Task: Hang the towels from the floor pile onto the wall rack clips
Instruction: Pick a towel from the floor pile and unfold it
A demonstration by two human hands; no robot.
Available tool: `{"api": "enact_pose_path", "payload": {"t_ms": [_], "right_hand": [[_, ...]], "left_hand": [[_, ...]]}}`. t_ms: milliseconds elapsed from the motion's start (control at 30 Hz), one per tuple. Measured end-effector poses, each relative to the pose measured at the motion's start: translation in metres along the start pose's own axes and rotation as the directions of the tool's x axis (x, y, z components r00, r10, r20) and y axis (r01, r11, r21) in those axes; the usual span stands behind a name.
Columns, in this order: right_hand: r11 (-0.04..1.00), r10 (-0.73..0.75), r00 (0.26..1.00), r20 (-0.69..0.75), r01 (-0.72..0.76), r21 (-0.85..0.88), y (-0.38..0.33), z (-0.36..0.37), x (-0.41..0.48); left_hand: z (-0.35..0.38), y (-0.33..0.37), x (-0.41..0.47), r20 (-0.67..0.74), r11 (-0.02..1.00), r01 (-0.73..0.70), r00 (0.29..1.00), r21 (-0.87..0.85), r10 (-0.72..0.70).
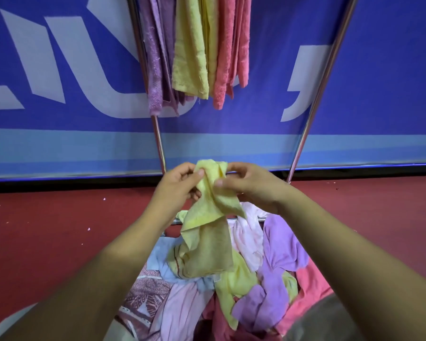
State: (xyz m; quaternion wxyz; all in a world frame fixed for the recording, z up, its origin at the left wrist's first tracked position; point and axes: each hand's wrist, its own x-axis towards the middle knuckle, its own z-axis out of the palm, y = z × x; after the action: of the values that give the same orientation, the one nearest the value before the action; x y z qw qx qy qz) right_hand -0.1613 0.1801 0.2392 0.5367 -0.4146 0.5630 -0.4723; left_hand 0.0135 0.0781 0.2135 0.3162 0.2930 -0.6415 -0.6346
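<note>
Red floor [47, 217], blue wall [280, 94]: several towels [194, 50] hung on rack [159, 141]; pile [276, 254] unhung; left hand [180, 185], right hand [249, 185] fingers [200, 173] pinch yellow towel [212, 217].

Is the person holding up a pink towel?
No, the towel pinched at its top by the left hand and the right hand is yellow.

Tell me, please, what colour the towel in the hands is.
The towel is pale yellow, clearest in the head view.
</note>
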Motion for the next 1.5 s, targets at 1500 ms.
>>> {"api": "enact_pose_path", "payload": {"t_ms": [1500], "right_hand": [[0.86,0.077,0.991,0.112,-0.01,-0.51,0.008,-0.023,0.005]], "left_hand": [[-0.029,0.017,0.01,-0.149,0.987,-0.066,0.985,0.145,0.088]]}}
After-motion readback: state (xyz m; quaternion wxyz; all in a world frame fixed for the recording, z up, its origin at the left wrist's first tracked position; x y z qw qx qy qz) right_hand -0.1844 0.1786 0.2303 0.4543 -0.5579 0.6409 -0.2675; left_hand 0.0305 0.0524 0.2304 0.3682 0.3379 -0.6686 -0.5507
